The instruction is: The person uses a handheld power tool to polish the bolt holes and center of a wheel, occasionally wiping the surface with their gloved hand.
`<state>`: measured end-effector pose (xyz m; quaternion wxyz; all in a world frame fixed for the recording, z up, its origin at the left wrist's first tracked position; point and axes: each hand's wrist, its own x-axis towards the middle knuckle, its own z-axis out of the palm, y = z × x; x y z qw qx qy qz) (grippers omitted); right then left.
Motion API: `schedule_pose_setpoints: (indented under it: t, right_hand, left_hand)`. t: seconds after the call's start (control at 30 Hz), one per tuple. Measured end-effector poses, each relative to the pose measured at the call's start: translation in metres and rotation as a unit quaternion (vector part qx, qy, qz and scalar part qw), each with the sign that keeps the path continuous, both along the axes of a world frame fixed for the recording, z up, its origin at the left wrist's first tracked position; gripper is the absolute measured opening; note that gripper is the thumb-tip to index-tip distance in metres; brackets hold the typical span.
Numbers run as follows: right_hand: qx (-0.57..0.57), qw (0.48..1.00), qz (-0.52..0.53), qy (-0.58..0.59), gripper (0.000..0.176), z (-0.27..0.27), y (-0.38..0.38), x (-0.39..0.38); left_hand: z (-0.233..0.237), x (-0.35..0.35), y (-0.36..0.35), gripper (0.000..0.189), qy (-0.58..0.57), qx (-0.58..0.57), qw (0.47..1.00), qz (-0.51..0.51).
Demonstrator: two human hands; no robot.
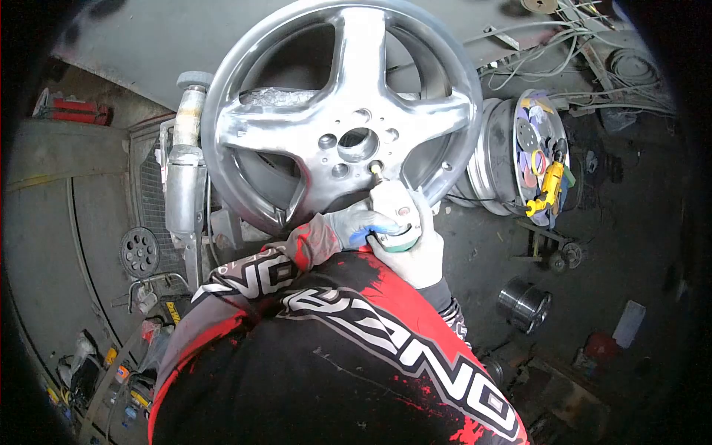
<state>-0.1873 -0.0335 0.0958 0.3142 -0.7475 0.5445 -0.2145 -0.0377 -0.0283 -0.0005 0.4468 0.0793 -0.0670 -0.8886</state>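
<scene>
A large bare-metal five-spoke wheel rim fills the upper middle of the head view. Both my gloved hands are wrapped round a white and green hand-held power tool, below the hub. My left hand, in a grey and blue glove, grips it from the left. On its right side my right hand, in a whitish glove, holds the body. The tool's narrow tip points at a bolt hole just under the centre bore. Whether the tip touches the metal is hard to tell.
At right, another rim lies on its side, holding coloured discs and a yellow tool. A smaller rim is on the floor. Cables run at upper right. A metal cylinder stands left of the large rim.
</scene>
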Motion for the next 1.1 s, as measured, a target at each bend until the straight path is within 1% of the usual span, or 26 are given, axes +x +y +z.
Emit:
schedule_pose_setpoints:
  t: [0.03,0.07,0.1,0.13,0.17,0.23,0.27,0.3,0.33,0.4,0.43,0.5,0.53,0.57,0.6,0.63,0.7,0.73,0.77,0.8,0.83,0.9,0.97,1.03,1.1]
  right_hand:
    - [0.015,1.000,0.002,-0.006,0.093,0.002,-0.001,0.001]
    - [0.030,0.999,0.004,-0.010,0.093,0.003,-0.001,0.001]
    - [0.031,0.999,0.005,-0.009,0.093,0.003,-0.001,0.000]
    - [0.026,0.999,0.012,-0.028,0.093,0.003,-0.001,-0.001]
    - [0.020,0.998,0.018,-0.048,0.093,0.003,-0.003,-0.002]
    - [0.023,0.999,0.010,-0.036,0.093,0.000,-0.004,-0.006]
    - [0.027,0.999,0.002,-0.026,0.093,-0.001,-0.003,-0.008]
    - [0.028,0.999,0.001,-0.026,0.093,0.000,-0.002,-0.008]
    - [0.013,1.000,-0.005,-0.014,0.093,0.001,-0.001,-0.006]
    - [0.001,1.000,-0.013,-0.005,0.092,-0.001,0.001,-0.004]
    - [0.003,1.000,-0.009,-0.003,0.092,-0.005,0.002,-0.004]
    - [0.005,1.000,-0.005,0.001,0.092,-0.006,0.001,-0.003]
    - [0.010,1.000,0.001,-0.012,0.093,-0.004,0.000,-0.003]
    - [0.016,1.000,0.007,-0.025,0.093,-0.003,0.000,-0.003]
    - [0.016,1.000,0.007,-0.025,0.093,-0.001,-0.001,-0.004]
    - [0.016,1.000,0.011,-0.025,0.093,0.000,-0.003,-0.005]
    - [0.014,1.000,0.013,-0.023,0.092,0.000,-0.004,-0.007]
    - [-0.009,0.999,0.003,-0.034,0.092,-0.003,-0.002,-0.007]
    - [-0.030,0.999,-0.007,-0.045,0.091,-0.006,0.001,-0.007]
    - [-0.028,0.999,-0.006,-0.045,0.091,-0.010,0.004,-0.007]
    - [-0.024,0.999,-0.020,-0.039,0.091,-0.015,0.008,-0.007]
    - [-0.020,0.999,-0.034,-0.034,0.091,-0.018,0.010,-0.007]
    - [0.004,0.999,-0.008,-0.050,0.091,-0.018,0.006,-0.008]
    - [-0.001,0.998,-0.002,-0.057,0.091,-0.016,0.000,-0.006]
    - [-0.003,0.998,0.004,-0.060,0.090,-0.017,-0.002,-0.006]
  left_hand:
    - [0.005,0.001,0.001,0.047,0.001,0.001,1.000,0.001]
    - [0.012,0.001,0.002,0.051,-0.027,0.034,0.999,0.004]
    - [0.018,0.001,0.003,0.056,-0.056,0.067,0.996,0.006]
    - [0.019,-0.001,0.003,0.056,-0.055,0.066,0.996,0.006]
    - [0.021,-0.003,0.002,0.056,-0.076,0.046,0.996,0.010]
    - [0.012,-0.007,0.003,0.057,-0.095,0.030,0.995,0.014]
    - [-0.003,-0.011,0.005,0.057,-0.111,-0.014,0.993,0.026]
    - [-0.004,-0.011,0.003,0.057,-0.127,-0.059,0.989,0.037]
    - [-0.005,-0.009,-0.001,0.057,-0.128,-0.059,0.989,0.036]
    - [-0.002,-0.003,-0.005,0.056,-0.082,-0.047,0.995,-0.018]
    - [0.002,-0.001,-0.004,0.056,-0.084,-0.046,0.995,-0.019]
    - [0.008,0.002,0.000,0.055,-0.087,-0.002,0.996,-0.028]
    - [0.007,0.001,0.002,0.055,-0.087,-0.001,0.996,-0.027]
    - [0.006,-0.001,0.004,0.055,-0.084,0.007,0.996,-0.005]
    - [0.012,-0.001,0.003,0.055,-0.082,0.014,0.996,0.016]
    - [0.020,0.001,0.000,0.055,-0.083,0.012,0.996,0.016]
    - [0.037,0.002,-0.005,0.054,-0.177,-0.068,0.982,0.012]
    - [0.029,-0.001,-0.006,0.054,-0.175,-0.067,0.982,0.012]
    - [0.013,-0.003,-0.006,0.055,-0.179,-0.121,0.976,0.018]
    - [0.010,-0.002,-0.007,0.055,-0.183,-0.174,0.967,0.023]
    - [0.009,-0.001,-0.004,0.055,-0.184,-0.172,0.968,0.020]
    - [0.012,0.001,-0.001,0.038,-0.161,-0.132,0.978,-0.004]
    - [0.015,0.001,-0.001,0.038,-0.186,-0.147,0.971,0.006]
    - [0.014,0.003,-0.004,0.038,-0.212,-0.163,0.963,0.017]
    - [0.005,0.007,-0.007,0.036,-0.289,-0.266,0.916,0.086]
